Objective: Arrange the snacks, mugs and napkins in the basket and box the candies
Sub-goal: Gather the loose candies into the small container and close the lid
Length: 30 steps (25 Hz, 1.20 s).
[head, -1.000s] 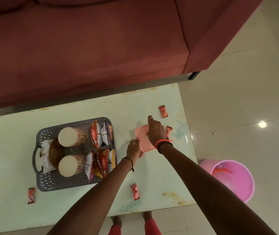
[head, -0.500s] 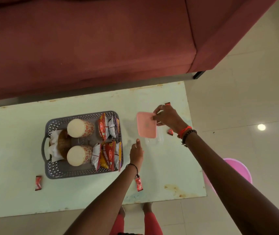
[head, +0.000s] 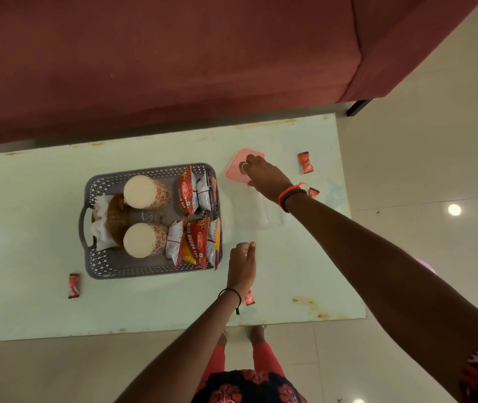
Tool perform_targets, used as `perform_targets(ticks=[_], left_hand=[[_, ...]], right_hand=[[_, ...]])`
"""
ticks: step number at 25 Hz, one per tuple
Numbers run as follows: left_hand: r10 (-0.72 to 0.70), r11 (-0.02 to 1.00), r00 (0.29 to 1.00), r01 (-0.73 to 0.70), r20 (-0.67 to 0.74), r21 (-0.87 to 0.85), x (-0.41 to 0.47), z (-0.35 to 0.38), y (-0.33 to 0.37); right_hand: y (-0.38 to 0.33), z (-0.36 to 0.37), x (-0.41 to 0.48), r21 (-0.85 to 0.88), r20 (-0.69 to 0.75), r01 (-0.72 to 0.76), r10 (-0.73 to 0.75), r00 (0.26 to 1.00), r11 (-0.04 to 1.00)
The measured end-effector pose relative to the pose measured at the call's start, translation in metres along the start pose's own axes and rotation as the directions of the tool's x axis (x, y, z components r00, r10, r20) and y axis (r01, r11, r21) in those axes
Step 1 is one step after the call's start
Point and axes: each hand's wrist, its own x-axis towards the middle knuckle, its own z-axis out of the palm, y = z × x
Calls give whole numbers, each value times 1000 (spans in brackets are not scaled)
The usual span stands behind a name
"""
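The grey basket (head: 98,266) on the pale table holds two patterned mugs (head: 144,191) (head: 143,239), white napkins (head: 101,225) at its left end and several snack packets (head: 194,242) on its right side. My right hand (head: 263,177) rests on the pink lid (head: 236,168), which lies flat on the table beyond the basket's right corner. The clear box (head: 258,212) stands uncovered just nearer than the lid. My left hand (head: 242,263) hovers empty beside the basket. Red candies lie loose: one far right (head: 305,162), one by my right wrist (head: 313,192), one under my left wrist (head: 249,296), one left of the basket (head: 74,285).
A maroon sofa (head: 173,68) runs along the table's far edge. The table's right edge (head: 354,257) drops to a tiled floor, where a sliver of a pink bucket (head: 425,266) shows behind my right arm. My feet stand at the near edge.
My right hand lifted the pink lid off the clear box and carried it away to the far side, setting it flat on the table. My left hand let go of the box.
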Motion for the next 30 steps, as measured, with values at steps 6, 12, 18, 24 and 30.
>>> perform_targets(ticks=[6,12,18,24,30], left_hand=[[-10,969,1000,15,-25,248,-27,-8,-17],[-279,921,958,247,68,301,-31,-2,-41],[-194,955,978,169,82,245,-18,2,-57],[-188,972,975,168,115,166,-10,-2,-68],[63,990,995,-71,73,120,-12,-12,-31]], right_hand=[[29,5,-40,423,-185,-282,387,903,861],[71,32,-110,628,-142,-595,826,546,501],[71,58,-118,505,26,-614,700,714,607],[64,68,-106,292,10,-555,578,816,779],[52,75,-121,371,14,-597,639,769,711]])
